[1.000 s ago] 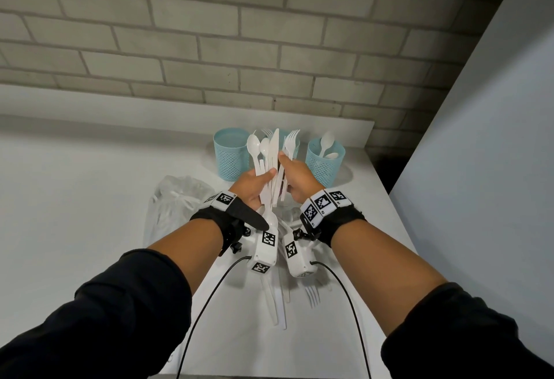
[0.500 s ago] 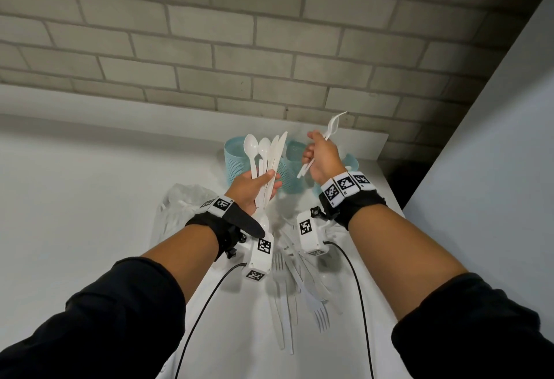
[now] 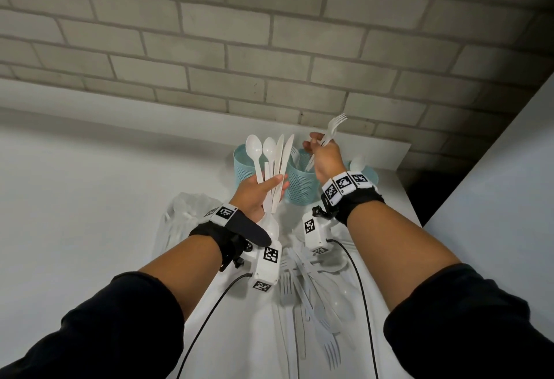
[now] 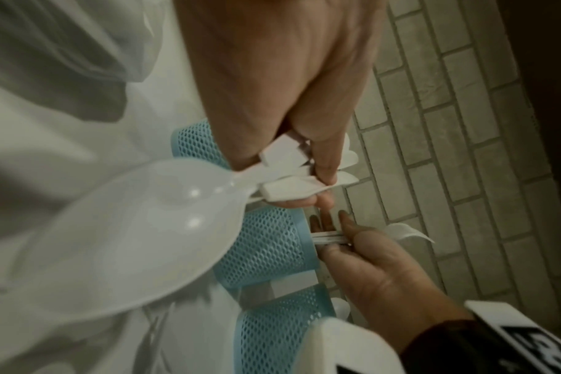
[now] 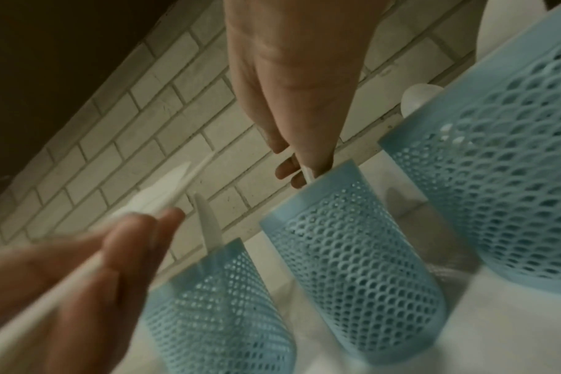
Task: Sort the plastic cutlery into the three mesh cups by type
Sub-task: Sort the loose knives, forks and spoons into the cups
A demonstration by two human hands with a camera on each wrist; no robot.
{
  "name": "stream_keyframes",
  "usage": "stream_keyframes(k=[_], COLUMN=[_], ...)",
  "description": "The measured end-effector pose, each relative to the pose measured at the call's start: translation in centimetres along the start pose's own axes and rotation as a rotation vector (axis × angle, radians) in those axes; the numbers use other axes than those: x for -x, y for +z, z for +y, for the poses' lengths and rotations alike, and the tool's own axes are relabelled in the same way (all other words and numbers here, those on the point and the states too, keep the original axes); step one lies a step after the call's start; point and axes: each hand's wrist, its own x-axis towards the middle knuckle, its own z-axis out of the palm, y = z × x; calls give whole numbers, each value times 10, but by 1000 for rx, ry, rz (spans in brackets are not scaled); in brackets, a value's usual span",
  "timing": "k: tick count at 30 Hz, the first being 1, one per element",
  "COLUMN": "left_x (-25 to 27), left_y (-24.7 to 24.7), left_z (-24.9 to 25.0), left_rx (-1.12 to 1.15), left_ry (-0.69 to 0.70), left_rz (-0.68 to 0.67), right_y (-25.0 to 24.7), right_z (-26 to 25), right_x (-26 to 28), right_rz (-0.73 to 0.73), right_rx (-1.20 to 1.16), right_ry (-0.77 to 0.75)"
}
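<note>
My left hand [image 3: 269, 187] grips a fan of white spoons and knives [image 3: 271, 163], their tips up, in front of the left mesh cup [image 3: 241, 166]. One large spoon [image 4: 128, 240] in that bundle hangs bowl-down towards the wrist. To the right, my right hand [image 3: 314, 148] pinches white forks [image 3: 328, 134], tines up and handle ends [image 5: 308, 174] just above the rim of the middle cup [image 3: 299, 182]. The right cup [image 3: 367, 176] holds a spoon [image 3: 358, 163]. A knife [image 5: 208, 225] stands in the left cup [image 5: 218, 303].
Loose forks, knives and spoons [image 3: 314, 303] lie on the white table under my wrists. A crumpled clear bag [image 3: 186, 219] sits to the left. A brick wall runs behind the cups, and a grey panel [image 3: 494, 213] bounds the table's right edge.
A second ago both hands held the one bundle. My right hand has drawn the forks out of it, up and to the right, over the middle cup. The left hand keeps the spoons and knives.
</note>
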Motion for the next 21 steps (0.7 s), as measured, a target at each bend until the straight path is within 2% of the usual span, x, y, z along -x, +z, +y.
stream_keyframes(k=[3,7,9,12,15,18,21], left_x=[-1,-2,-2,1,3,8,13], left_y=[-3,-6,-5,-3,-2,0,2], left_z=[-2,-4,-4,-3,-3,-3,-3], left_rx=[3,2,-1,-14,-19,-15,-6], left_ry=[-1,-1,-3,-8,-14,-17,-23], left_rz=[-1,-1,-1,-2,-4,-6,-8], right_y=[-1,-4,-3,-2,3,8,6], right_z=[2,-6,-11,-18,-22,-20,-17], right_x=[1,4,8,20,35,44,50], right_rz=[-14,-23,19,92,-2,-107,-241], right_rx=[132,165,196,223,273,423,398], right_ry=[35,20,-88,-335,-427,-377,-222])
